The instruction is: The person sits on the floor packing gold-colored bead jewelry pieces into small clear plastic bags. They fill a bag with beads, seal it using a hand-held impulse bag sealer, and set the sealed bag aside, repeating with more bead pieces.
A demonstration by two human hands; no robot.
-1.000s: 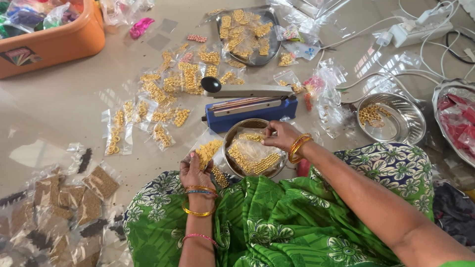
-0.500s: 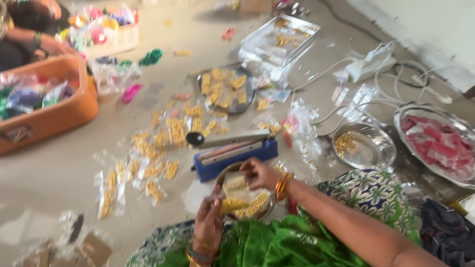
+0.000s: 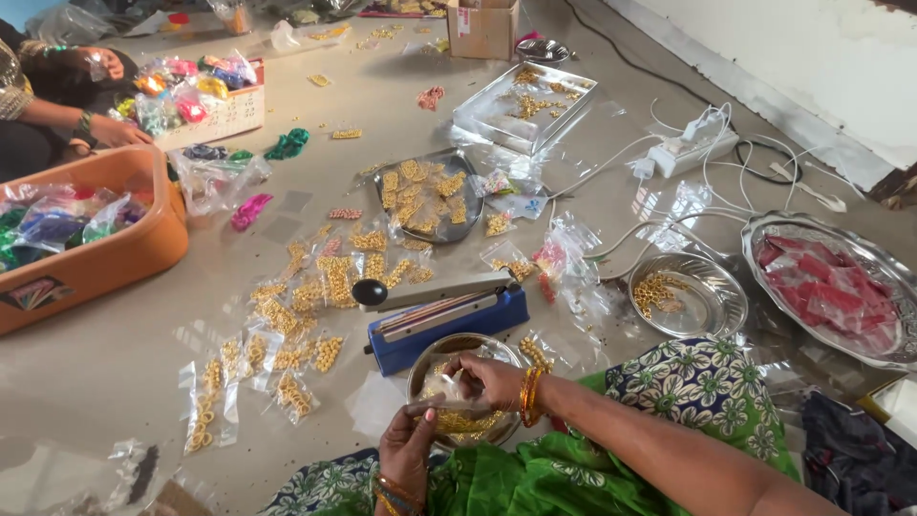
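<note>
An orange plastic tub (image 3: pixel 91 253) of coloured packets sits at the far left of the floor, and a wide steel tray (image 3: pixel 764 239) of red packets lies at the far right. Between them, sealed clear packets of gold trinkets (image 3: pixel 287 330) are strewn over the floor. A blue heat sealer (image 3: pixel 449 320) with a black knob stands just beyond a small steel bowl (image 3: pixel 420 368) of gold pieces, which rests against the person's green floral lap. To the right, another steel bowl (image 3: pixel 712 306) holds a few gold pieces. Over the small bowl, the right hand (image 3: pixel 492 380), gold bangles at its wrist, pinches the upper edge of a small clear plastic pouch (image 3: pixel 444 387) between closed fingertips. The left hand (image 3: pixel 409 444) grips the same pouch from below, fingers curled shut on its lower edge. At top left, another person's hands rest by a white basket (image 3: pixel 224 115)
</note>
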